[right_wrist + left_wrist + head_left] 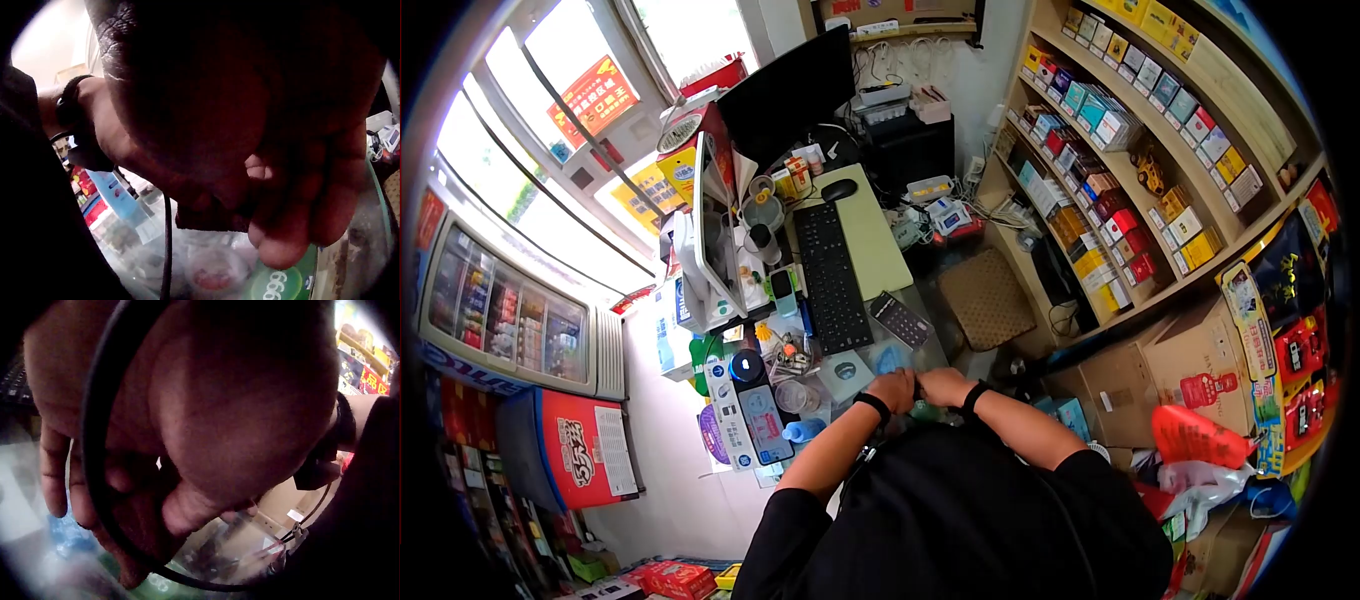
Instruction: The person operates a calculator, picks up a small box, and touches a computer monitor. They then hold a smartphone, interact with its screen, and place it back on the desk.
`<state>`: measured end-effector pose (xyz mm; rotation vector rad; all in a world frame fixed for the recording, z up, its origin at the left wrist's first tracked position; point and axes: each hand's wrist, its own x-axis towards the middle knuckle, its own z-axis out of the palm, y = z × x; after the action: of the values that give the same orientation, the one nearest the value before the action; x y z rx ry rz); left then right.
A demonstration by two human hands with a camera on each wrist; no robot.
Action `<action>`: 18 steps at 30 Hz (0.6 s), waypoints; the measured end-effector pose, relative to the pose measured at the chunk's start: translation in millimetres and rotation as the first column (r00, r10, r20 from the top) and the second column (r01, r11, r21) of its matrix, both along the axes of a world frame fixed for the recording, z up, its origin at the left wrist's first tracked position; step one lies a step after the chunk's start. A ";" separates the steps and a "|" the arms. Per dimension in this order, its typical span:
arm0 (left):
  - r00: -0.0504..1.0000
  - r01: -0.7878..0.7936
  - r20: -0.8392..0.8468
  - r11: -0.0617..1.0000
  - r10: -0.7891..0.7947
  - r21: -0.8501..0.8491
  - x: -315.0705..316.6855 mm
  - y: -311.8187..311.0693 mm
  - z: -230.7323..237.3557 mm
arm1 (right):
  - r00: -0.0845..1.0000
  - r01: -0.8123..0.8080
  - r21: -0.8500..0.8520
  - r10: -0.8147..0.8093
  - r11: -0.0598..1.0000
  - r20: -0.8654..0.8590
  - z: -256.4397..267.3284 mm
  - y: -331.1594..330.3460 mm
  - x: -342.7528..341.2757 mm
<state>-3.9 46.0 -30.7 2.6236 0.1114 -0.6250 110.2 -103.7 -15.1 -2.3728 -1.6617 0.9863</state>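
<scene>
Both hands meet over the glass counter (920, 340) just in front of the person's body. The left hand (890, 388) has its thumb and fingers bent together at the meeting point; its other fingers hang lower in the left wrist view. Against it, the right hand (945, 385) also has curled fingers. Between them a small dark, straight-edged object (209, 220) shows in the right wrist view, mostly covered by the fingers; I cannot tell its kind. Below the hands lie a green round item (278, 284) marked 999 and a blue item (72, 537).
A calculator (900, 318), a black keyboard (832, 275) and a mouse (838, 189) are ahead. To the left are a clear cup (795, 396) and a phone-like device (762, 425). A brown stool (987, 298) and shelves of cigarette packs (1100, 190) stand at the right.
</scene>
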 end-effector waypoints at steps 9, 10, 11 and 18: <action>0.999 -0.032 0.038 0.999 0.033 -0.025 -3.8 1.4 -16.5 | 0.998 0.034 0.013 -0.033 0.999 -0.054 -6.0 -6.8 10.7; 0.998 -0.053 0.034 0.998 0.054 -0.023 -1.6 1.4 -17.2 | 0.996 0.043 0.008 -0.043 0.999 -0.082 13.6 -9.4 18.5; 0.997 -0.076 0.024 0.997 0.076 -0.019 -3.6 2.5 -17.9 | 0.992 0.051 0.004 -0.051 0.999 -0.115 24.5 -13.7 23.0; 0.988 -0.107 -0.128 0.987 0.092 -0.118 4.5 21.1 -28.3 | 0.939 0.338 0.319 -0.338 0.885 -0.057 24.6 -68.7 187.9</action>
<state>0.6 67.1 -59.1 2.4428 0.2320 -0.7332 298.1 -172.4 9.6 -2.3202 -1.2285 0.5975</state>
